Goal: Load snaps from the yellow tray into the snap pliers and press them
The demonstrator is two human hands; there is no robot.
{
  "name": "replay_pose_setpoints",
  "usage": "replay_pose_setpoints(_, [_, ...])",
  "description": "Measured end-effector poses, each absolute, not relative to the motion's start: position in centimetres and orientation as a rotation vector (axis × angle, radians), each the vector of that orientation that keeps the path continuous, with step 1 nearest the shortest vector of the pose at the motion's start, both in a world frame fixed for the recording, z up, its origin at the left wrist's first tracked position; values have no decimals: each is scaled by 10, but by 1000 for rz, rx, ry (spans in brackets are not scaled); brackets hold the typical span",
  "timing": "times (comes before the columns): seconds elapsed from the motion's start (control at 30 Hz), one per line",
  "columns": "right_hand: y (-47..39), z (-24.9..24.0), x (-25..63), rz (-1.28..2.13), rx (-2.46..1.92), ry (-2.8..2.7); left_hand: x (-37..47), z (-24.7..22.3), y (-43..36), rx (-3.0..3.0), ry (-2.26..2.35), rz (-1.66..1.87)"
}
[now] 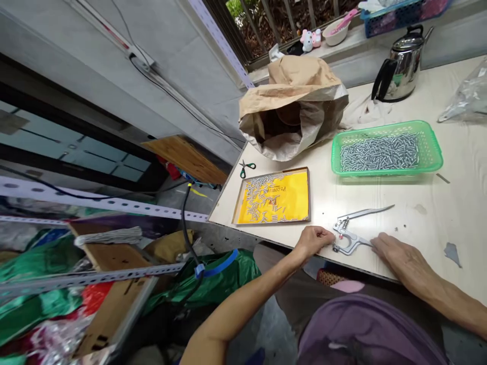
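Lap: a purple cloth garment point(365, 329) fills the lower edge, worn above dark trousers, with the table edge just beyond.
Left hand: the person's left hand point(314, 242) is at the table's near edge, fingers curled, tips at the pliers' head; I cannot tell whether they close on anything small.
Right hand: the person's right hand point(397, 256) lies low over the table, fingertips at the end of the pliers' lower handle; whether they grip it, I cannot tell.
Pliers: silver metal hand pliers with a curved head point(355, 242) lie on the pale wood-grain table point(411, 195) between the hands, handles spread apart.
Tray: left of the pliers is a shallow rectangular cardboard tray with a yellow lining point(299, 195), small silver metal pins point(255, 195) scattered mostly over its left side.
Basket: beyond the pliers stands a green perforated plastic basket point(433, 147), holding many small silver metal pieces point(380, 152).
Scissors: small scissors with green-and-black handles point(250, 166) lie open near the tray's far left corner.
Back: a crumpled brown paper sack point(285, 96) gapes toward the person; a shiny steel kettle with a black handle point(405, 66) stands beyond the basket.
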State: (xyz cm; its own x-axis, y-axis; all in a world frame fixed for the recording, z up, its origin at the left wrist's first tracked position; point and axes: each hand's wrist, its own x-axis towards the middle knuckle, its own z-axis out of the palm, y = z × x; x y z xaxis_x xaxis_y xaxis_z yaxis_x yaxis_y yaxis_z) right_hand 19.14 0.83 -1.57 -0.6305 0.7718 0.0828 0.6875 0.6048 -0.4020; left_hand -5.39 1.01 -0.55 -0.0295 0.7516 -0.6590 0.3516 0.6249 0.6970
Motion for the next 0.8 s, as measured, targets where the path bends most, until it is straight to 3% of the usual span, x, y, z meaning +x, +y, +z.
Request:
replay_pose_setpoints(0.2, [2, -32, 189, 319, -1246, -2571, -43, -10, 13, 979, 1699, 336])
replay_pose_setpoints(0.6, [7, -23, 194, 402, -1138, -2649, -41, 2, 22, 1118, 1687, 11])
replay_pose_setpoints(0.8, [41, -42, 208, 99, -1205, -2664, -41, -2, 15, 1080, 1675, 74])
